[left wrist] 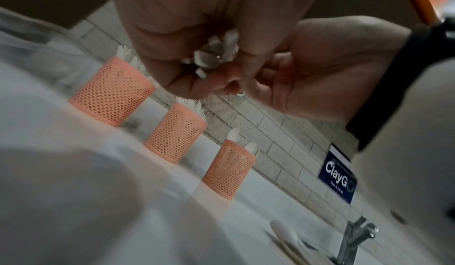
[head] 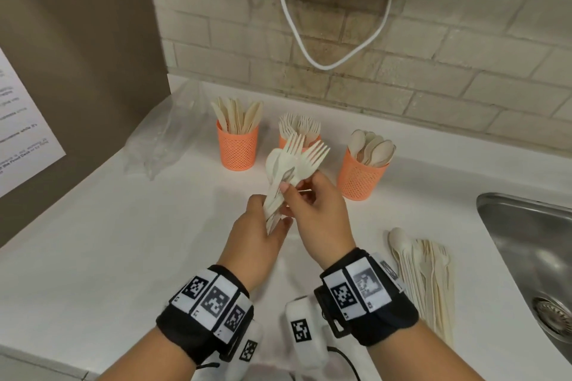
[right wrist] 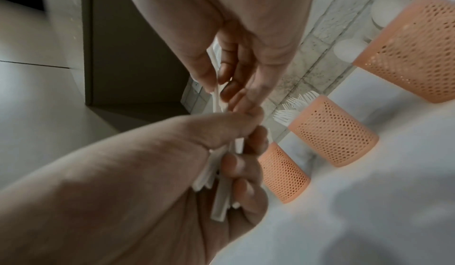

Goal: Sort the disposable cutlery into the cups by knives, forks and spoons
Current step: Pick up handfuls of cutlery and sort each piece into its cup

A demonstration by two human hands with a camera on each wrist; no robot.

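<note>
Pale cutlery bundle (head: 286,173) gripped by left hand (head: 260,233), right hand (head: 318,210) pinching a fork.

Along the counter's (head: 93,241) back edge we meet three full cups (head: 237,145), gaps between them. A plastic bag (head: 167,139) fills the back-left corner, loose cutlery (head: 424,275) lines the sink (head: 526,226) edge; bare counter lies front-left.

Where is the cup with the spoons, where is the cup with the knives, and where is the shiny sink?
spoon cup (head: 360,178), head view, on its orange mesh wall.
knife cup (head: 237,148), head view, on its orange mesh wall.
sink (head: 523,244), head view, on its bare steel inner wall.
</note>
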